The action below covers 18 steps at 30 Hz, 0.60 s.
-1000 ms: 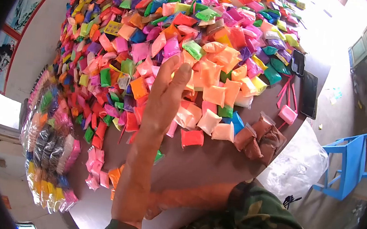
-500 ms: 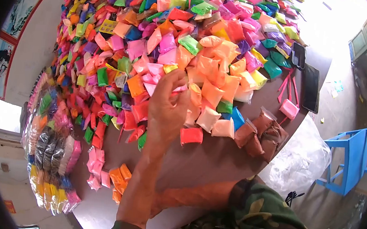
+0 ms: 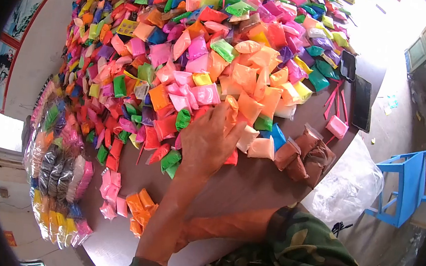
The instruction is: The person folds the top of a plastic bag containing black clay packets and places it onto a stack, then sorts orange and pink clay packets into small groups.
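My left hand reaches over the front of a large heap of small coloured packets. Its fingers and thumb are closed round an orange packet, which still lies among other orange ones. Just left of the fingers are a green packet and a pink packet. A red packet is partly covered by the hand. My right forearm runs across the table edge behind my left forearm, which hides the right hand's fingers.
Brown packets lie at the right. Near the front edge are orange packets and pink packets. Two dark phone-like objects rest by the right edge. A blue stool and clear plastic bag stand beyond.
My left hand has moved down and right from the pink packets to the orange ones, its fingers unfolding forward. A pink packet and a green one now show where the hand was.
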### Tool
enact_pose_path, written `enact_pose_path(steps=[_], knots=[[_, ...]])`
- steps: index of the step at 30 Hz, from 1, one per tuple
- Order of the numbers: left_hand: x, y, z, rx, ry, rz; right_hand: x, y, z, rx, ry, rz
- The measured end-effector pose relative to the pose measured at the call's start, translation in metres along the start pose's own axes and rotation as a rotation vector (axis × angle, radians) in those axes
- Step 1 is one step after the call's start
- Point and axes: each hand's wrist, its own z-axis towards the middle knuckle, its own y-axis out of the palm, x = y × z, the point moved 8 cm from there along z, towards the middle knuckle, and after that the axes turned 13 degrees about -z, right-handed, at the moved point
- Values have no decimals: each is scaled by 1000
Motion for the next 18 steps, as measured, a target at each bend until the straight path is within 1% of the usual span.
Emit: enact_pose_path(steps=[1,4,7,8,11,12,15,18], knots=[[3,3,4,-3,40,55,0,0,1,-6,8,-1],[-9,13,12,2,16,58,-1,-6,0,-4,17,-14],[-13,5,11,103,-10,-45,0,-9,-2,-3,26,-19],[-18,1,10,110,-70,-119,0,-8,-2,-3,27,-15],[-32,-11,9,144,-277,-527,-1,-5,-1,-13,35,-22],[-37,-12,9,149,-297,-663,-1,-5,-1,-21,41,-27],[-53,-13,4,169,-327,-804,-3,-3,-1,-33,51,-52],[-56,-8,0,133,-350,-746,-5,-5,0,-53,65,-84]])
